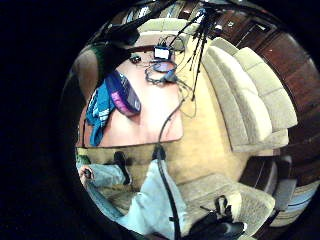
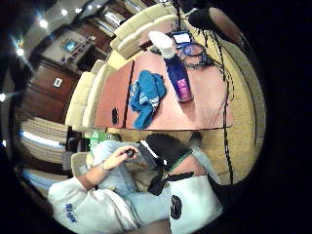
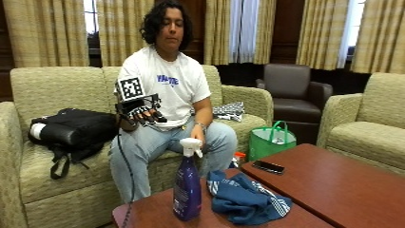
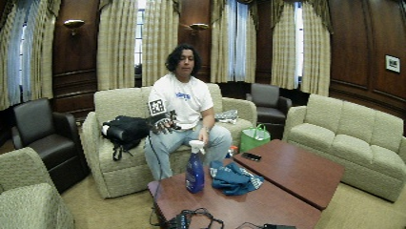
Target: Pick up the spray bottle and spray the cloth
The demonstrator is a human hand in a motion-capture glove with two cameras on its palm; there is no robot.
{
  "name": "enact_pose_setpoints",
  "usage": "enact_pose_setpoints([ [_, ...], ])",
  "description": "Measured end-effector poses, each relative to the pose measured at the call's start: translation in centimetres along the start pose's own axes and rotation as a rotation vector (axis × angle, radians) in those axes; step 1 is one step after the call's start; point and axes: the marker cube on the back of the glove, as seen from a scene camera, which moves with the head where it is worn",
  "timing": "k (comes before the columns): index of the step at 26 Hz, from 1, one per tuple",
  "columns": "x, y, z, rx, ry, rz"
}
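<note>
The gloved right hand (image 3: 140,114) hangs raised, fingers (image 3: 154,117) loosely curled, holding nothing. Well below, the spray bottle (image 3: 187,183) stands upright on the wooden counter (image 3: 335,185) just beside the crumpled blue cloth (image 3: 244,199). Beige sofas (image 4: 355,138) and curtains (image 4: 120,43) surround them.

I see the gloved right hand (image 3: 140,114) raised at chest height, forearm bent up from the elbow, well above the person's right knee. Its fingers (image 3: 154,117) hang loosely curled, spread a little, and hold nothing. The bare left hand (image 3: 198,133) rests on the left thigh, arm hanging straight from the shoulder. The person sits upright, both knees bent forward.
</note>
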Motion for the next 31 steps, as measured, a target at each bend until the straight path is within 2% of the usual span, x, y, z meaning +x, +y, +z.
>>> enact_pose_setpoints([
  [13,0.3,-0.3,2.6,-0.039,-0.035,-0.021],
  [18,0.0,-0.9,5.5,-0.048,-0.069,0.092],
  [24,0.3,-2.3,9.5,-0.024,-0.227,0.101],
  [29,0.4,-3.2,11.8,-0.107,-0.34,0.081],
  [31,0.2,-4.2,12.9,-0.069,-0.373,0.104],
])
